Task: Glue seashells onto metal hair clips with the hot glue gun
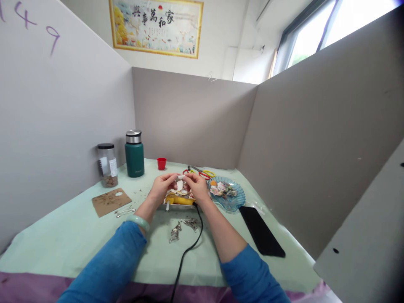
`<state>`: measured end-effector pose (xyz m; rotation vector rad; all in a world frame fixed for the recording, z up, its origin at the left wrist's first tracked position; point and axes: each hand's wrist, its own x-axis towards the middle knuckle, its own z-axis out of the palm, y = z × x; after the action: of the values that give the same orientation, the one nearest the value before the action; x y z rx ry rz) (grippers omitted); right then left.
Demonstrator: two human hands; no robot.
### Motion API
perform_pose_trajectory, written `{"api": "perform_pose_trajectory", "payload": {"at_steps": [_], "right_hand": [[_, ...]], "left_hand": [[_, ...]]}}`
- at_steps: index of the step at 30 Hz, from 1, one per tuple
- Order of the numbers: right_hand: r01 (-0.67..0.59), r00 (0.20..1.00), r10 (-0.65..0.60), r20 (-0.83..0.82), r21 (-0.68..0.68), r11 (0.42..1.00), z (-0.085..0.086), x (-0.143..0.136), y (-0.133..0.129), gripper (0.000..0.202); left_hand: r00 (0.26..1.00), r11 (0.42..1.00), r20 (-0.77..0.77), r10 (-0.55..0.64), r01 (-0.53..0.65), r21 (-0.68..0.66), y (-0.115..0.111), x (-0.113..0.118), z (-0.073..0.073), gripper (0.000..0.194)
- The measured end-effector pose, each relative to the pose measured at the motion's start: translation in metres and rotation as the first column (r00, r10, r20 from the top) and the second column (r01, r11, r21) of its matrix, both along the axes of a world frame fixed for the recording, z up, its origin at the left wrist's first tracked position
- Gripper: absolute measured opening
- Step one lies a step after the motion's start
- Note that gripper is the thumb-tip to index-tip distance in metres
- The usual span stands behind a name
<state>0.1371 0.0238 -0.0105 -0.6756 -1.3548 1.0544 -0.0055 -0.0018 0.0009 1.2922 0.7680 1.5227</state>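
Between the fingertips of both hands is a small white piece (181,177), too small to name. My left hand (164,185) pinches its left end, and my right hand (196,185) pinches the right end. Below them lies a tray (162,207) heaped with pale flat pieces (180,186). A yellow hot glue gun (181,200) rests across the tray's near side, its white nozzle to the left and a black cord (186,252) running toward me. In front of the tray are two small piles of metal clips or pins (175,232).
A blue glass plate (236,202) with small flower-like ornaments and a black phone-like slab (261,231) lie to the right. Scissors (205,173) and a red cup (161,163) stand behind. Left are a green flask (134,155), a jar (108,168), cardboard (109,203) and hairpin-like metal pieces (124,211).
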Motion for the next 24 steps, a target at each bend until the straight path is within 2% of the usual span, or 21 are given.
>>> {"api": "perform_pose_trajectory", "payload": {"at_steps": [7, 11, 17, 24], "right_hand": [[0.139, 0.98, -0.164, 0.117, 0.197, 0.971, -0.0007, 0.0029, -0.0021, 0.024], [0.171, 0.961, -0.226, 0.16, 0.298, 0.939, -0.0025, 0.004, -0.0019, 0.018], [0.175, 0.944, -0.266, 0.193, 0.389, 0.905, -0.002, 0.0064, -0.0028, 0.015], [0.135, 0.951, -0.231, 0.205, 0.398, 0.907, -0.0002, 0.0073, -0.0055, 0.015]], "left_hand": [[1.0, 1.0, -0.005, 0.022, -0.022, 0.003, 0.0003, 0.0001, 0.0005, 0.044], [0.998, 0.999, -0.05, 0.031, -0.031, 0.015, 0.0006, 0.0003, -0.0009, 0.045], [0.982, 0.993, -0.172, 0.081, -0.064, 0.103, 0.0025, 0.0001, -0.0024, 0.039], [0.969, 0.984, -0.21, 0.127, -0.097, 0.151, 0.0023, 0.0005, -0.0011, 0.037]]}}
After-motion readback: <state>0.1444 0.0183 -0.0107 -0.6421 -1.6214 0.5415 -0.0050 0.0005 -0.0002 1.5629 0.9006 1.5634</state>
